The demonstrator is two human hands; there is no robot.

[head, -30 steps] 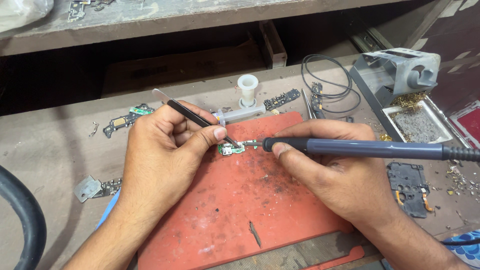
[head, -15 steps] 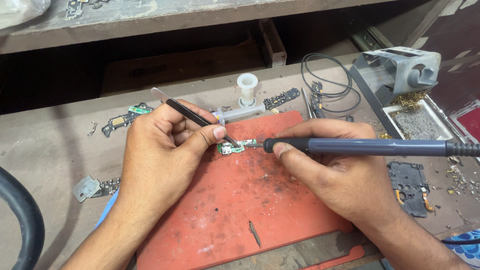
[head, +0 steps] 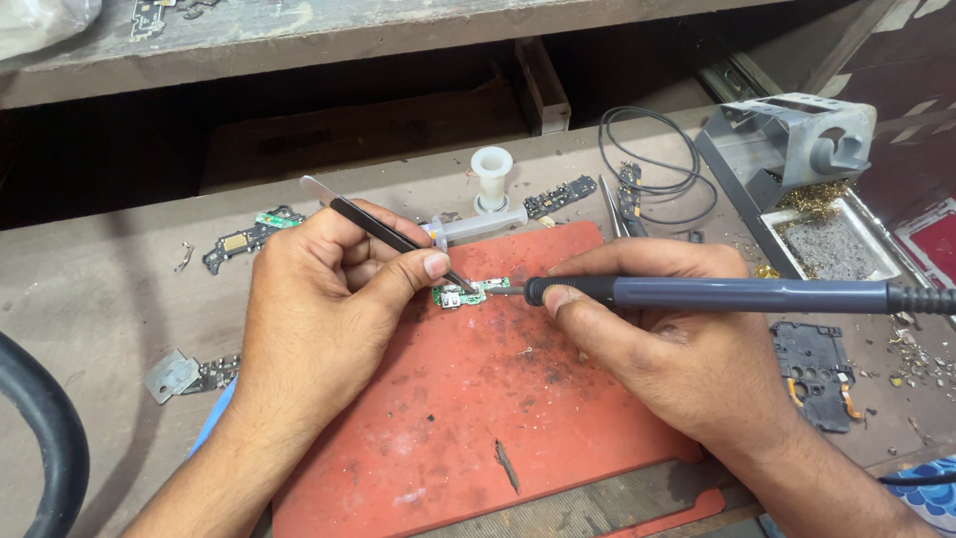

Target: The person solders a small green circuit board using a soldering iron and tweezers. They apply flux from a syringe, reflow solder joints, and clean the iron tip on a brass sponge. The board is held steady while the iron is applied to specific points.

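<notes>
Your left hand [head: 319,319] and right hand [head: 667,344] are bare: no gloves, rings, watch or sleeves; short nails.

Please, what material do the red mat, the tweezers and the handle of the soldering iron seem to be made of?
Red mat: probably silicone or rubber; matte, stained with dark burn specks.
Tweezers, in the left hand: metal, likely steel; dark-coated shaft with a bare shiny rear end.
Soldering iron handle, in the right hand: looks like smooth grey-blue plastic, with a black, perhaps rubber, front grip.

Even, soft daylight, sharp focus throughout, faint shadows under the hands [head: 329,299], with the shelf recess behind dark.
</notes>
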